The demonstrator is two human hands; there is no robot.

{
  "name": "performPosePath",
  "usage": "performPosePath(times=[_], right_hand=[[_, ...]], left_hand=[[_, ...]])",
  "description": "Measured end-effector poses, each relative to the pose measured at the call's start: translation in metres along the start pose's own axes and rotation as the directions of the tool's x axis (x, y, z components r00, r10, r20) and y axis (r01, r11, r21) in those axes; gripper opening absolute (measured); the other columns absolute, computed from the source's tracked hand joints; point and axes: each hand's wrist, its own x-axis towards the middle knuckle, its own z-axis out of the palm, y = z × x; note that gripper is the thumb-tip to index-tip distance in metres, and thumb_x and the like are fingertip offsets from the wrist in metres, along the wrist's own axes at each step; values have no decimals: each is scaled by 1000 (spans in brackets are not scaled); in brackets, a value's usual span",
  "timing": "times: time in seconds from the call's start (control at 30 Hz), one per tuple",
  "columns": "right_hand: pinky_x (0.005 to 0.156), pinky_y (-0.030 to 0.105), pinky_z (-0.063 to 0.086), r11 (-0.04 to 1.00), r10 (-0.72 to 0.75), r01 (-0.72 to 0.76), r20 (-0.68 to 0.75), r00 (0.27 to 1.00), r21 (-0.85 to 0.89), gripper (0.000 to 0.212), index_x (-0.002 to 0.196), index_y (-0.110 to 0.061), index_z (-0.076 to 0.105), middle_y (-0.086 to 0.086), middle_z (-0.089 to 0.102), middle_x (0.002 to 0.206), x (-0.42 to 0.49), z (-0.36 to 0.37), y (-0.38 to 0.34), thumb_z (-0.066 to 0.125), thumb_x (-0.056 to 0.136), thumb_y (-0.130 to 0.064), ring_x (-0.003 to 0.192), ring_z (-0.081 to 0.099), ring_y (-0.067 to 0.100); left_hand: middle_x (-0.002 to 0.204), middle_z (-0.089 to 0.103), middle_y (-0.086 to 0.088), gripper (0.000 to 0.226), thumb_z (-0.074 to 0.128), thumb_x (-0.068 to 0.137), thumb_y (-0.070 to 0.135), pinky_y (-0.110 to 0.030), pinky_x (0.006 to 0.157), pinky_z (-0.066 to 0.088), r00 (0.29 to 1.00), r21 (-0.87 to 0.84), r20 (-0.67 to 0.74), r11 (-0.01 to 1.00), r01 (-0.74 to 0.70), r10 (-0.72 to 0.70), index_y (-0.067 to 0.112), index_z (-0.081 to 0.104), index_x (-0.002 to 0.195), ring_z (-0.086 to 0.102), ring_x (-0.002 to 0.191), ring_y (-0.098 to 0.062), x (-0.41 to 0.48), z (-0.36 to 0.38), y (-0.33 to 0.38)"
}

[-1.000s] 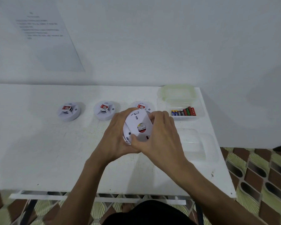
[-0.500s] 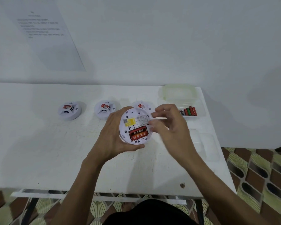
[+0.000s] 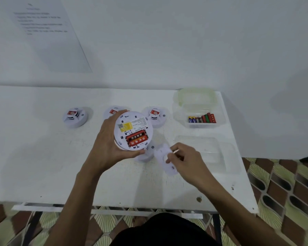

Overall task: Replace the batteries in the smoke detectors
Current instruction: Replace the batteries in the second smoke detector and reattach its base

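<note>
The printed sheet of paper (image 3: 48, 32) on the wall is too blurred to read. The loose batteries (image 3: 202, 119) in the clear tub (image 3: 180, 114) run together in blue, dark, green and red, so no sure count can be given. Just below the held smoke detector (image 3: 132, 125), a white rounded piece (image 3: 147, 154) with a grey dot lies on the table (image 3: 43, 157), mostly hidden; what it is cannot be told. Three smoke detectors stand in a row at the back: the left one (image 3: 74, 117) shows whole, the middle one (image 3: 112, 111) is largely behind the left hand's fingers, and the right one (image 3: 156, 115) is cut by the held unit's rim. The left hand (image 3: 105, 148) wraps round the held detector from the left and below, back side up over the table's middle, with two red batteries (image 3: 137, 138) side by side in its bay. The right hand (image 3: 183, 158), fingers curled, pinches one white cover plate (image 3: 160, 153) low over the table, just right of the detector. One greenish lid (image 3: 196, 96) lies behind the tub and one clear tray (image 3: 208, 153) in front of it, both close to the table's right edge. Room for moving is widest on the left, and the near edge runs under both forearms
</note>
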Motion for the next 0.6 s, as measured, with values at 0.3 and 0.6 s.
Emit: performPosePath(times=[0.3, 0.6], right_hand=[[63, 42, 57, 960, -22, 5, -57, 998, -280, 17, 113, -12, 52, 14, 69, 83, 15, 55, 46, 50, 100, -22, 70, 66, 23], [35, 18, 27, 768, -169, 94, -59, 984, -634, 50, 84, -12, 62, 2, 59, 51, 20, 69, 58, 96, 47, -9, 41, 48, 12]], left_hand=[[127, 28, 52, 84, 60, 57, 82, 3, 98, 19, 999, -4, 50, 1000, 22, -22, 63, 22, 129, 28, 121, 22, -3, 9, -6], [130, 30, 33, 85, 60, 58, 79, 2, 102, 16, 998, -39, 62, 999, 10, -8, 44, 29, 129, 25, 120, 26, -7, 18, -12]])
